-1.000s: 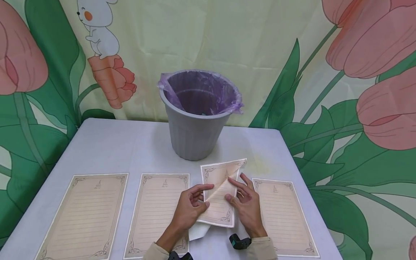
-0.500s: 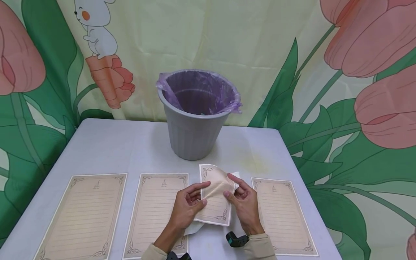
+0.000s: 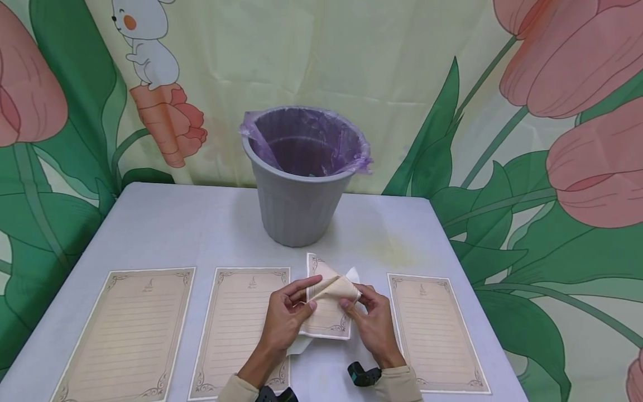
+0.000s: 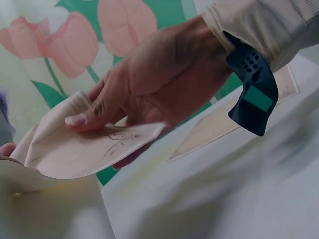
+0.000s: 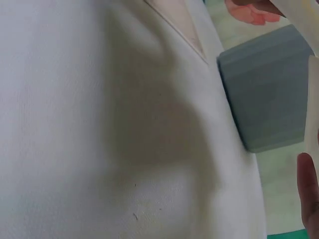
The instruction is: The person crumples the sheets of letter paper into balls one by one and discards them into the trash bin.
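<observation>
Between both hands, above the table, is a cream sheet of lined letter paper with ornate corners. Its upper part is folded over and creased on a slant, and its pale back shows at the edges. My left hand pinches the sheet's left side between thumb and fingers. On the right side, my right hand grips the folded part, its thumb on the front. In the left wrist view the right hand holds the bent paper. The right wrist view catches only a finger and the paper's edge.
Flat on the white table lie similar letter sheets: one far left, one left of centre, one at right. A grey bin with a purple liner stands at the back. Behind hangs a flowered cloth.
The sheet's upper right corner has been folded down over the front, and the upper part is now more crumpled. My right hand has moved down and slightly left, nearer the left hand.
</observation>
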Demonstrator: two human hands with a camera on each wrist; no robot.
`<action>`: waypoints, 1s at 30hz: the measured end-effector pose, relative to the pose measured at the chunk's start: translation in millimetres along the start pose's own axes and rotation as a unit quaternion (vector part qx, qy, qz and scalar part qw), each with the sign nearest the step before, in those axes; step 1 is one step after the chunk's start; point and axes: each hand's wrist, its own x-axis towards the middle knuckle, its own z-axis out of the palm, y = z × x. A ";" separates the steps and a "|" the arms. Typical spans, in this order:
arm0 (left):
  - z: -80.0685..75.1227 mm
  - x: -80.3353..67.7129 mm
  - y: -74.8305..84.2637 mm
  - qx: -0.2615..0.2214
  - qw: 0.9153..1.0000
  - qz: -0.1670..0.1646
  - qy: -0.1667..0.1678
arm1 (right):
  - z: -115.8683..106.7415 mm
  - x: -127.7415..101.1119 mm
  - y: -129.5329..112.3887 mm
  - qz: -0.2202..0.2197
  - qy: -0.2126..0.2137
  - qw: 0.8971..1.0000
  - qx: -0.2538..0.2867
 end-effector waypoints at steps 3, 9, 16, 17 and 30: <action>1.7 0.8 -0.9 -0.013 1.000 -0.007 0.018 | 2.9 -1.6 -0.8 -0.015 -0.003 1.000 -0.009; 5.2 2.5 -4.0 -0.011 0.999 0.004 0.038 | 9.5 -5.1 -2.2 -0.113 0.040 0.989 -0.093; 5.9 4.2 -3.7 0.001 0.999 0.022 0.046 | 14.5 -6.0 -1.5 -0.177 0.047 0.975 -0.129; 5.3 4.0 -3.5 0.001 0.999 0.021 0.047 | 15.2 -6.5 -1.7 -0.184 0.047 0.972 -0.139; 3.5 2.4 -0.8 0.009 0.998 0.002 0.059 | 15.5 -6.1 -3.7 -0.273 0.044 0.940 -0.199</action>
